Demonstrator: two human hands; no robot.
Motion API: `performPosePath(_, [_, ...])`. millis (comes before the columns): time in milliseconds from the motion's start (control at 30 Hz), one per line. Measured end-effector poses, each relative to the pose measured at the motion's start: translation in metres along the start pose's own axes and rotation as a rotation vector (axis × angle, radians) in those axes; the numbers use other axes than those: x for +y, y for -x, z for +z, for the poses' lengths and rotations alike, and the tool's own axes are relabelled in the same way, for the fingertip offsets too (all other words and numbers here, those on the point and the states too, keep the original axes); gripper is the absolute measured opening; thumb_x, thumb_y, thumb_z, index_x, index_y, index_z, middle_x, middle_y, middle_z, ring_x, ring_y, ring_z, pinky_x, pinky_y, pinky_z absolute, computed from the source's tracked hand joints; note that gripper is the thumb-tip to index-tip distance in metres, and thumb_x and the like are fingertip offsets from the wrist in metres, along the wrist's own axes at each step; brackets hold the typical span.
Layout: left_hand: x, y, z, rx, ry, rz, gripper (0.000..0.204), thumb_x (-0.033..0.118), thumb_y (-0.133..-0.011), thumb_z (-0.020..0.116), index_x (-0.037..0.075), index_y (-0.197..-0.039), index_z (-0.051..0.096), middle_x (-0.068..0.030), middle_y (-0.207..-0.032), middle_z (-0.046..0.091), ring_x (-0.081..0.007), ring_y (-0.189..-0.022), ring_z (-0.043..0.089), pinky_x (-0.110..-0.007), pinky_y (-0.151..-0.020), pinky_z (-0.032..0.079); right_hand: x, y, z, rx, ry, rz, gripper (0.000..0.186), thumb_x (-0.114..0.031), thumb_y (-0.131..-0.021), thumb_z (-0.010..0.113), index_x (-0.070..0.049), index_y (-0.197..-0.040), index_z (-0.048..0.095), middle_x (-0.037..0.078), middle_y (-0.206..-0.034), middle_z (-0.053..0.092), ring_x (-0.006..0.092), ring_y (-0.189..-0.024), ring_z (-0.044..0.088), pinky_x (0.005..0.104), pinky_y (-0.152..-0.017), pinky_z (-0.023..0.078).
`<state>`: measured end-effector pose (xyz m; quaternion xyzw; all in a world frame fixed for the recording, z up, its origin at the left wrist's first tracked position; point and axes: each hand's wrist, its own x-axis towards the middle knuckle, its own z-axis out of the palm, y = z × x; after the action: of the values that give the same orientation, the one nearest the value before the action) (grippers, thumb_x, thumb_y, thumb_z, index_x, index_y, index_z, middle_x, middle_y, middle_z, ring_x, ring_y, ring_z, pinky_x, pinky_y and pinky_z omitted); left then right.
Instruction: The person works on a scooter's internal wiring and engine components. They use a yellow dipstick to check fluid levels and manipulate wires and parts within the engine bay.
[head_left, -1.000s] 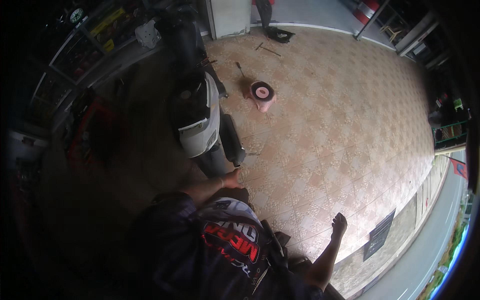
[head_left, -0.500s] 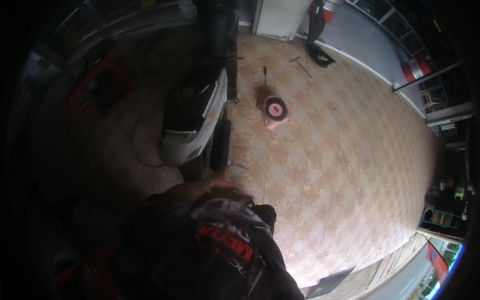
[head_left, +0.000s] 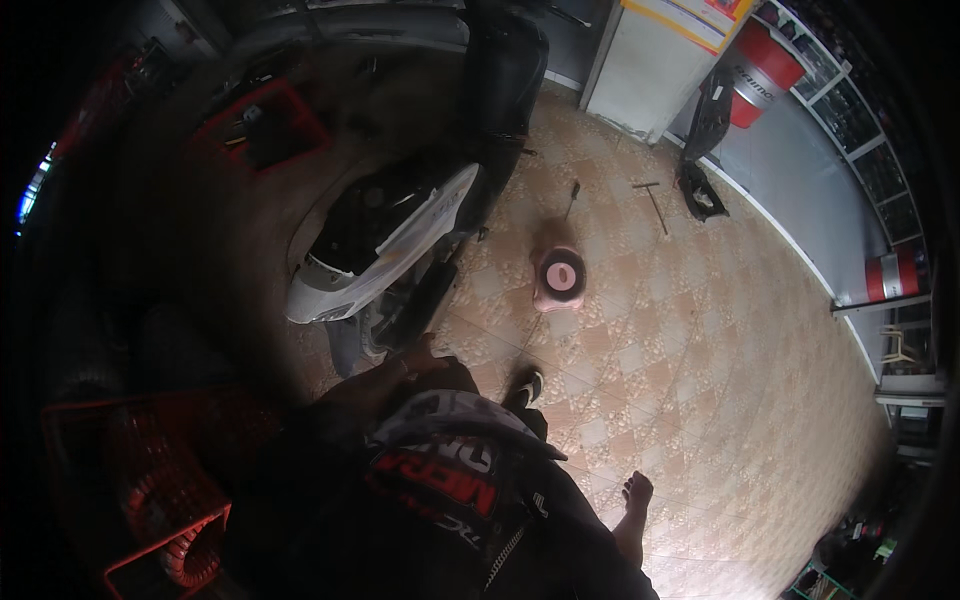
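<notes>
My left hand (head_left: 425, 356) is in front of my body, dim and partly blurred, near the lower end of a dark scooter (head_left: 395, 215) with a pale side panel. Its fingers do not show well enough to tell whether they hold anything. My right hand (head_left: 637, 488) hangs out to the right over the tiled floor, its fingers loosely curled with nothing visible in them. A pink stool (head_left: 560, 302) with a dark ring on its top stands ahead of me. Beyond it a screwdriver (head_left: 573, 195) and a T-handle wrench (head_left: 655, 207) lie on the floor.
A red crate (head_left: 318, 135) with loose items stands at the far left. Another red crate (head_left: 110, 405) is close at my lower left. A black plastic panel (head_left: 708, 125) leans against the grey counter (head_left: 770, 180) at the far right. My shoe (head_left: 533, 386) shows below the stool.
The view has turned, so the scooter, stool and tools sit differently. My right hand has come into view at the lower right, and a shoe and the near red crate now show clearly.
</notes>
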<state>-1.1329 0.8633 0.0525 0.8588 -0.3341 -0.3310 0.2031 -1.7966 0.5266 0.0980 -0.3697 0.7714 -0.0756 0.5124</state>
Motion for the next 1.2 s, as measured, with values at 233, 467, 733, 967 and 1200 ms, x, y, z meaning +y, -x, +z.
performPosePath(233, [0.101,-0.029,-0.025,-0.055,0.251,-0.132,0.114,0.045,-0.076,0.089,0.000,-0.158,0.024,-0.0192,-0.100,0.069,-0.0309,-0.093,0.070,-0.041,-0.081,0.055,-0.370,-0.107,0.070,-0.086,0.121,-0.619,0.027,-0.019,-0.093,0.054,-0.010,-0.068,0.048,-0.001,-0.065,0.043,0.0098,-0.056,0.043,0.0308,-0.050,0.032])
performPosePath(467, [0.099,-0.083,-0.043,-0.027,0.433,-0.322,0.114,0.046,-0.070,0.090,-0.003,-0.153,0.030,-0.0347,-0.139,0.055,-0.0422,-0.129,0.058,-0.044,-0.106,0.048,-0.479,-0.088,0.254,-0.400,0.769,-0.966,0.040,-0.033,-0.096,0.070,-0.004,-0.124,0.070,0.015,-0.116,0.074,0.0285,-0.107,0.071,0.0380,-0.093,0.053])
performPosePath(733, [0.062,-0.144,-0.049,0.173,0.516,-0.393,0.109,0.045,-0.074,0.091,0.000,-0.153,0.033,-0.0186,-0.094,0.069,-0.0288,-0.087,0.068,-0.041,-0.078,0.055,-0.431,-0.117,0.268,-0.466,0.948,-0.432,0.029,-0.026,-0.096,0.072,-0.002,-0.112,0.075,0.009,-0.097,0.077,0.0171,-0.082,0.073,0.0328,-0.071,0.056])
performPosePath(967, [0.066,-0.143,-0.061,0.123,0.741,-0.618,0.109,0.039,-0.070,0.095,-0.002,-0.151,0.033,-0.0241,-0.101,0.068,-0.0309,-0.093,0.067,-0.040,-0.082,0.055,-0.467,-0.160,0.244,-0.604,1.021,-0.188,0.031,-0.029,-0.099,0.065,-0.008,-0.122,0.072,0.007,-0.107,0.075,0.0197,-0.084,0.072,0.0364,-0.067,0.057])
performPosePath(1200, [0.085,-0.174,-0.062,0.268,0.908,-0.816,0.104,0.034,-0.077,0.092,0.000,-0.154,0.031,-0.0075,-0.073,0.065,-0.0145,-0.059,0.060,-0.031,-0.054,0.051,-0.592,-0.211,0.370,-0.597,1.163,-0.235,0.029,-0.030,-0.097,0.070,-0.010,-0.117,0.074,0.007,-0.097,0.075,0.0176,-0.077,0.069,0.0341,-0.061,0.055])
